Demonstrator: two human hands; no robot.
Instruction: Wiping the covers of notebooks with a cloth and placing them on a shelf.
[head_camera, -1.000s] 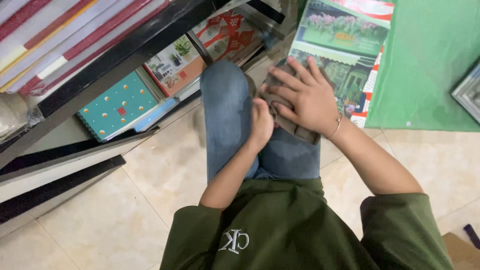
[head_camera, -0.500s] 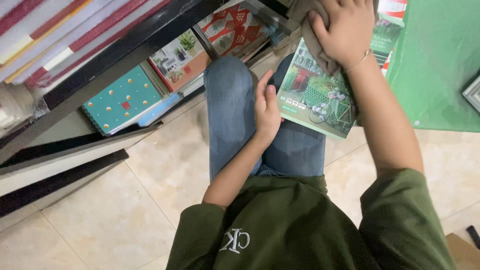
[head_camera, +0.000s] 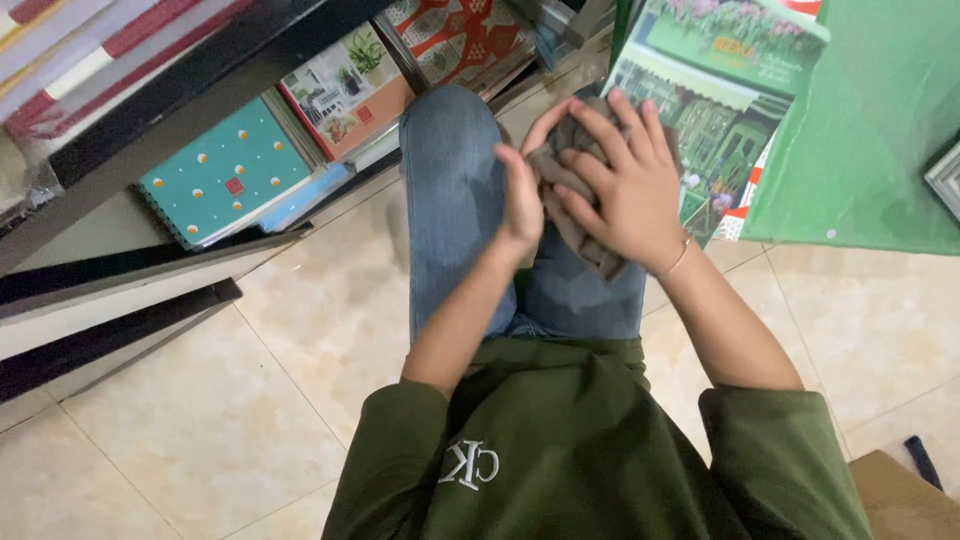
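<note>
- Seen from above, a seated person in a dark green shirt and blue jeans (head_camera: 450, 200) holds a grey-brown cloth (head_camera: 570, 195) just above centre of the frame, over the thighs.
- The right hand (head_camera: 625, 185) lies on top of the cloth with fingers spread and curled down over it, gripping it. Half a second ago this hand was raised at the top edge of the frame, on the cloth against a book cover; it has since come back down to the lap.
- The left hand (head_camera: 525, 195) presses against the cloth's left side, fingers bent around its edge and touching the right hand. Earlier it rested alone on the knee.
- A book with a green garden-scene cover (head_camera: 710, 110) lies at upper right, just beyond the right hand. It now sits farther up and right than before.
- A green sheet (head_camera: 880, 130) fills the far upper right.
- At upper left, a black shelf (head_camera: 180, 100) holds a teal spiral notebook with dots (head_camera: 225, 170) and other books.
- Beige floor tiles (head_camera: 200, 430) cover the lower left.
</note>
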